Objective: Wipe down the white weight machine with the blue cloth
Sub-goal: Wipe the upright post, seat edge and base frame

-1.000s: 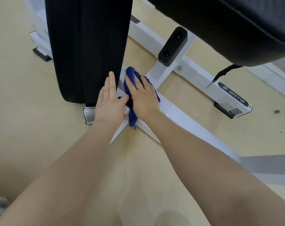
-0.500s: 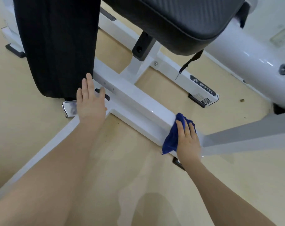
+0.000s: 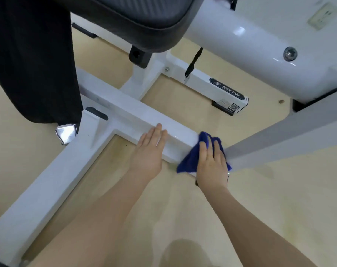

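Blue cloth [image 3: 192, 160] lies at the right end of the white weight machine's floor bar [image 3: 136, 116], pressed flat under the right hand [image 3: 212, 162], fingers straight and slightly apart. Left hand [image 3: 150, 151] rests beside it on the bar's near edge, fingers straight and together. For an effective wipe, pressure should probably remain even, with strokes covering top and side faces.

A deep blue cloth [image 3: 190, 160] lies against the glossy white weight machine frame [image 3: 125, 110], under black padded cushions [image 3: 144, 22], on a pale beige floor [image 3: 183, 209].
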The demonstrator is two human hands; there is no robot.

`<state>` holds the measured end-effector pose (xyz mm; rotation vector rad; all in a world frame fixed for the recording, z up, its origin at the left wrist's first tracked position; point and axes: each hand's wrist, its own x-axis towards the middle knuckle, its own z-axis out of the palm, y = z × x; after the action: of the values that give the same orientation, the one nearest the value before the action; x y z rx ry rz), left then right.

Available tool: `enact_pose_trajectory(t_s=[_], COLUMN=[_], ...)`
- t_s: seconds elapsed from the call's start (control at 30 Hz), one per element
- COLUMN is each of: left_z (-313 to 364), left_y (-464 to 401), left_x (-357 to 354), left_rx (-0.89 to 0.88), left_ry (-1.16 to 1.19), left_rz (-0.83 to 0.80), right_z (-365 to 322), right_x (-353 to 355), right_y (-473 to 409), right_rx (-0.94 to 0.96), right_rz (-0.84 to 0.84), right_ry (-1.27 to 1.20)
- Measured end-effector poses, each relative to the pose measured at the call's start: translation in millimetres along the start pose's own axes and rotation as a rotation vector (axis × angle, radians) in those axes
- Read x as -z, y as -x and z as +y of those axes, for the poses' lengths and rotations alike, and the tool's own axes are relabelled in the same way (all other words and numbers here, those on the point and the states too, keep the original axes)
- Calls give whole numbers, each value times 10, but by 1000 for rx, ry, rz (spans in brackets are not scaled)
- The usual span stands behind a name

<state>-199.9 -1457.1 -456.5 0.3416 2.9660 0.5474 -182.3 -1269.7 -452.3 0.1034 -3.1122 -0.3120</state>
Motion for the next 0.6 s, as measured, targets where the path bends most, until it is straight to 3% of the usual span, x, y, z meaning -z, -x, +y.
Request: enact_pose_trajectory(t_s=[0.13,0.23,0.37,0.5,0.6], left_z=[1,-4,105,254,393], left_y=[8,45,30,-56,-17], left_x=[6,35,214,631,995], left_rx=[14,24,66,69,-84], left_ry=[-13,-49,-125,-98,-17], left_rz=[23,-20,-103,-182,-101], right_z=[-1,-226,-285,-154,3], right_x=[8,201,768,1276,1545], right_y=[17,-188,-401,-177,-24], right_rx=[-75,-65,-46,-161,-112], right_rz=[-30,-141,-220,-69,46], right_ry=[65,41,-532,-1116,-1212])
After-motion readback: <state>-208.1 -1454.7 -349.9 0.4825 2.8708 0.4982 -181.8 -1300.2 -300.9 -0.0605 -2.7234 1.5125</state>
